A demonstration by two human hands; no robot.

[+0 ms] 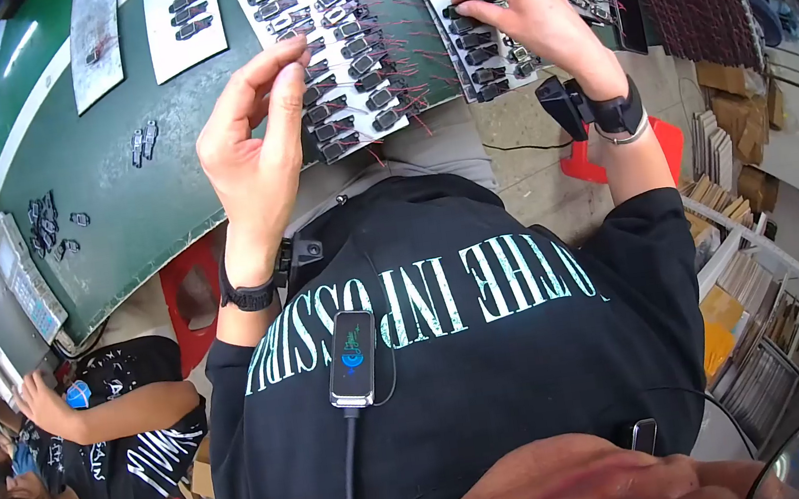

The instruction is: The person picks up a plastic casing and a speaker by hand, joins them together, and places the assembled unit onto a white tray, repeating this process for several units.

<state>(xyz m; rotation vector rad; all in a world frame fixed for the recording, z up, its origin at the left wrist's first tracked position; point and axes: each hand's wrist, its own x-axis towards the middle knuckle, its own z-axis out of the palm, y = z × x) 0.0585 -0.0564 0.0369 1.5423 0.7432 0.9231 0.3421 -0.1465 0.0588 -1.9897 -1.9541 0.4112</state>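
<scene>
My left hand is raised over the left edge of a white board lined with small black modules that trail thin red wires. Its thumb and forefinger come together in a pinch; whatever is between them is too small to make out. To the right, my right hand reaches over a second, narrower white board with more such modules. Thumb and forefinger there close on a small black module at that board's left side.
Two more white boards lie at the far left of the green table. Loose black parts sit near a keyboard-like panel. A dense stack of red-wired pieces stands far right. A co-worker works at left; red stools stand below the table.
</scene>
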